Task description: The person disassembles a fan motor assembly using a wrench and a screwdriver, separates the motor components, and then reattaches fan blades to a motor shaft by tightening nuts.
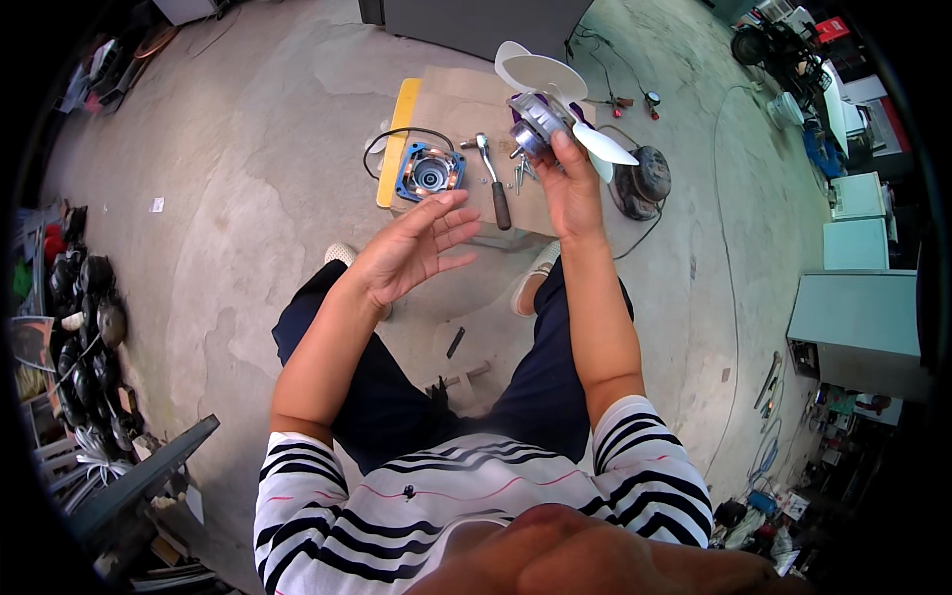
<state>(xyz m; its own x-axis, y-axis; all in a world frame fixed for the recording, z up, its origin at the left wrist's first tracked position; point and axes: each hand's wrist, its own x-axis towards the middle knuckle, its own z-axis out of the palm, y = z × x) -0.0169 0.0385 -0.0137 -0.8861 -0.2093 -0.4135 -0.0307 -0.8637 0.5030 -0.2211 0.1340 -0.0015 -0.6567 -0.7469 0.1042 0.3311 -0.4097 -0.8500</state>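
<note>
My right hand grips a silver motor part with a short shaft, raised over the right side of a low work surface. White fan blades show just behind and beside that part; whether they are joined to it I cannot tell. Fingers spread, my left hand hovers empty at the near edge of the surface. Just beyond it lies a blue-framed motor stator with copper windings and a black cable. Between the hands rests a ratchet wrench with a dark handle. Several bolts lie right of it.
Cardboard covers the low surface, with a yellow strip along its left. A dark round base stands on the floor at right. Beyond is a grey cabinet. A dark bar lies between my legs. Clutter lines both sides.
</note>
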